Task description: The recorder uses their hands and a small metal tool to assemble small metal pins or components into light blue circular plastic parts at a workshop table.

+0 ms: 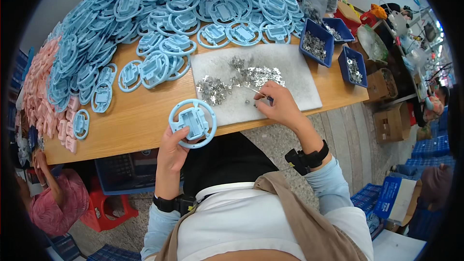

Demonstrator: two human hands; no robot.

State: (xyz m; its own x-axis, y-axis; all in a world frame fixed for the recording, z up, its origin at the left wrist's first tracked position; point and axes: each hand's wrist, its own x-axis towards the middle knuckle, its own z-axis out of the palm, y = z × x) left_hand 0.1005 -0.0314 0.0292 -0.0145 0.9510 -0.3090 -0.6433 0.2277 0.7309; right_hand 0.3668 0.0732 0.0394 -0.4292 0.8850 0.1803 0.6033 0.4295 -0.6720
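My left hand (174,147) grips a light blue toy steering wheel (195,123) by its lower left rim, above the table's front edge. A recessed rectangular compartment in its middle faces up. My right hand (279,104) is closed around a thin pointed metal tool (254,91), which looks like tweezers; the fingers cover part of it. Its tip reaches the small silver metal pieces (263,75) heaped on a white mat (295,77). Another heap of metal pieces (212,90) lies on the mat's left side, just beyond the wheel.
A large pile of blue steering wheels (179,2) covers the back and left of the wooden table (123,128). Pink plastic parts (43,92) lie far left. Blue bins (315,43) of metal pieces stand at right. A person in pink (58,195) sits at lower left.
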